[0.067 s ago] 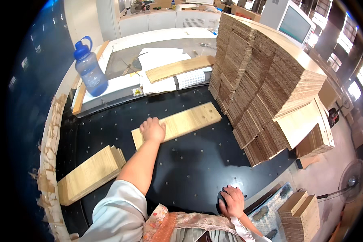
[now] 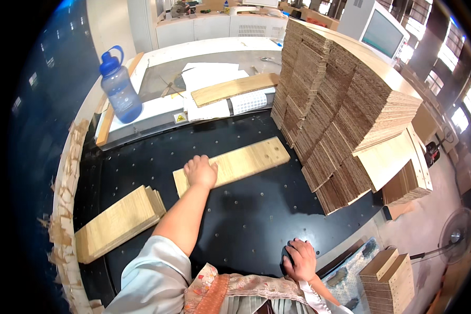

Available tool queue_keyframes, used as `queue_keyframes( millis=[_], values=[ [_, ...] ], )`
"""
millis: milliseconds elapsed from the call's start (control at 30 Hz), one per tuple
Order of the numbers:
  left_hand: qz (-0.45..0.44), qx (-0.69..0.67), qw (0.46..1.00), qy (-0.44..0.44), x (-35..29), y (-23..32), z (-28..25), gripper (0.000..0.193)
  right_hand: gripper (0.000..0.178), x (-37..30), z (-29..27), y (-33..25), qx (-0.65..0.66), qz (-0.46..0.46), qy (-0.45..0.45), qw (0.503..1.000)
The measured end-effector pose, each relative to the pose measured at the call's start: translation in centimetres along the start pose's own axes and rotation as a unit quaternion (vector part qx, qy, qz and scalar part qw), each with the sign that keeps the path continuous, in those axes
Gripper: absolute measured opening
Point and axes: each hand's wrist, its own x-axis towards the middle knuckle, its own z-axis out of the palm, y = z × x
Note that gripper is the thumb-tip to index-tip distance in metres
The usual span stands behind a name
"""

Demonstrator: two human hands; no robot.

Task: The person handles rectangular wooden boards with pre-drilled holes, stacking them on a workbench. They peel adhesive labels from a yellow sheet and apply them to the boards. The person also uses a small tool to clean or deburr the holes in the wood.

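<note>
A pale wooden board (image 2: pixel 248 159) lies slantwise on the black perforated table, with two small holes near its right end. My left hand (image 2: pixel 201 171) is on its left part, fingers bent over the far edge and gripping it. At the table's near edge, my right hand (image 2: pixel 301 259) rests with its fingers spread and slightly curled. A dark patch shows beside that hand; I cannot tell whether it is shadow or a thing. Left of my left forearm sits a short stack of similar boards (image 2: pixel 118 220).
A tall stack of boards (image 2: pixel 340 99) stands on the table's right side. Beyond the far edge are a blue water bottle (image 2: pixel 121 94), white papers (image 2: pixel 209 74) and a loose wooden strip (image 2: pixel 235 89). More boards (image 2: pixel 390 277) are at lower right, near a fan (image 2: pixel 456 236).
The board under my left hand has shifted slightly toward the right and nearer to me, the hand moving with it. My right hand has hardly moved.
</note>
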Motion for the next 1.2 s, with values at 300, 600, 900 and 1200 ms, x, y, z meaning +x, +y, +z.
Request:
queue_keyframes(
  millis=[300,600,900,1200],
  values=[
    [0.19,-0.169,0.967,0.024,-11.3,-4.4,-9.6,0.072,0.03,-0.6,0.4,0.0,0.011,-0.011,0.016,1.0],
    [-0.025,0.12,0.98,-0.154,-15.1,-24.0,-21.0,0.121,0.029,-0.8,0.6,-0.3,0.023,-0.018,0.027,0.999],
    [0.07,0.057,0.988,-0.123,-13.2,-22.8,-22.2,0.112,0.029,-0.7,0.4,-0.5,0.012,-0.005,0.024,1.0],
    [0.16,0.098,0.979,-0.075,0.6,-18.9,-19.6,0.105,0.028,-0.3,0.5,-0.7,-0.009,-0.001,0.019,1.0]
  ],
)
